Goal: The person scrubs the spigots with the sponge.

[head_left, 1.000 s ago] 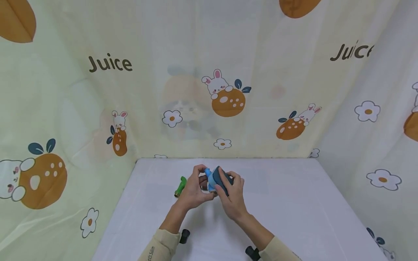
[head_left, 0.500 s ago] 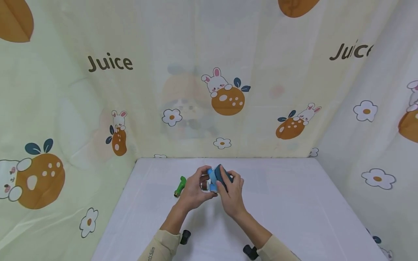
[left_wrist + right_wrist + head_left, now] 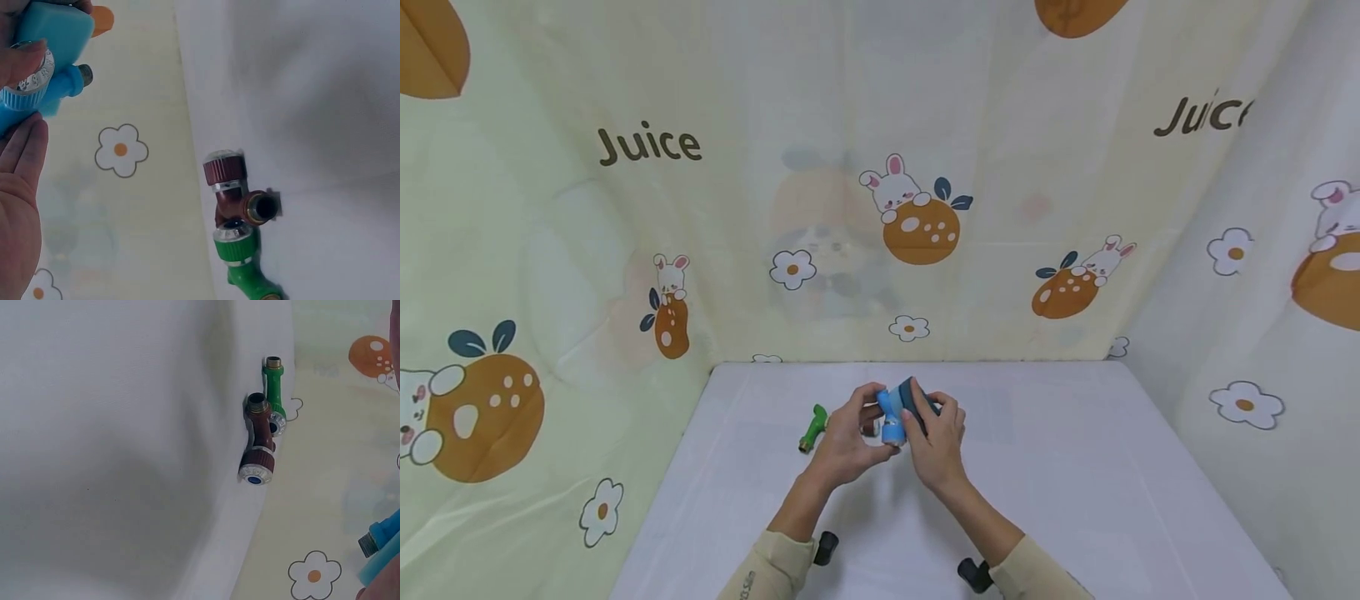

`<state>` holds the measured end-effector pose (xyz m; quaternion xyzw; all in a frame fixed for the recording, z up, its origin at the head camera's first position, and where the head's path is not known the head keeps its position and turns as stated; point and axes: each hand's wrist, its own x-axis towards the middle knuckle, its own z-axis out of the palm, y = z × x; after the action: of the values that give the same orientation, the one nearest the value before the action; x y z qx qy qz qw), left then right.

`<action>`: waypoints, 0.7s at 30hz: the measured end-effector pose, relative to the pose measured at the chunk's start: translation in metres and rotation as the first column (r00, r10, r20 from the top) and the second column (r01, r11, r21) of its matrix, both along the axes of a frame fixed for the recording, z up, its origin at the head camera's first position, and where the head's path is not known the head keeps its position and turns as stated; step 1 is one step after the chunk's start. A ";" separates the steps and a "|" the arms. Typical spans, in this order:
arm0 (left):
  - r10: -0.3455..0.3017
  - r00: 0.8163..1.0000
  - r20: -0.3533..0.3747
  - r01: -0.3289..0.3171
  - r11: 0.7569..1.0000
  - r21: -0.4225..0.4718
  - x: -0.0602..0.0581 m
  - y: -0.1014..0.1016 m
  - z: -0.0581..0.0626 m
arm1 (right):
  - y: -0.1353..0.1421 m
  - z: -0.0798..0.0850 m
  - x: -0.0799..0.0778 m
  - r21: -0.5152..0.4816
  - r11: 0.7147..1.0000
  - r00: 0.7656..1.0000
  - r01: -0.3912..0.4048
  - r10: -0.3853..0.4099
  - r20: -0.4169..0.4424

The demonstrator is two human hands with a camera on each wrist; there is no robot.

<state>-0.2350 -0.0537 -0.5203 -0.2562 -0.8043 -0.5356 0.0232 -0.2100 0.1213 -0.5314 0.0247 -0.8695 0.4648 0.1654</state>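
The left hand (image 3: 848,443) pinches the blue valve (image 3: 892,426), probably stiff and weighty, best held by its ribbed collar (image 3: 22,100); the right hand (image 3: 938,450) grips a soft-looking sponge (image 3: 907,399).

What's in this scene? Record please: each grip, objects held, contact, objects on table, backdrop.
left grip: holds blue fitting
right grip: holds two-tone blue sponge-like block
contact: block appears to touch the fitting
height: both held items raised above the white table
on table: green fitting, maroon fitting, close together; touching or not unclear
head view: maroon fitting partly hidden by left grip
backdrop: pale curtain printed with rabbits, oranges, flowers, "Juice"
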 end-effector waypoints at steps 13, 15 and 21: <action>-0.022 0.999 0.027 0.022 1.000 0.015 0.002 -0.003 0.010 | 0.017 -0.007 -0.012 0.088 0.993 0.994 0.078 -0.084 0.067; -0.026 0.999 0.038 0.025 0.999 0.026 0.002 -0.004 0.010 | 0.020 -0.008 -0.013 0.091 0.993 0.993 0.080 -0.087 0.077; -0.040 0.998 0.055 0.035 0.996 0.079 -0.001 -0.010 0.011 | 0.030 -0.011 -0.013 0.108 0.989 0.990 0.105 -0.114 0.081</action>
<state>-0.2363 -0.0632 -0.5098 -0.2548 -0.7782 -0.5741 0.0002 -0.2230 0.1518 -0.5426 -0.0351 -0.8988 0.4099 0.1511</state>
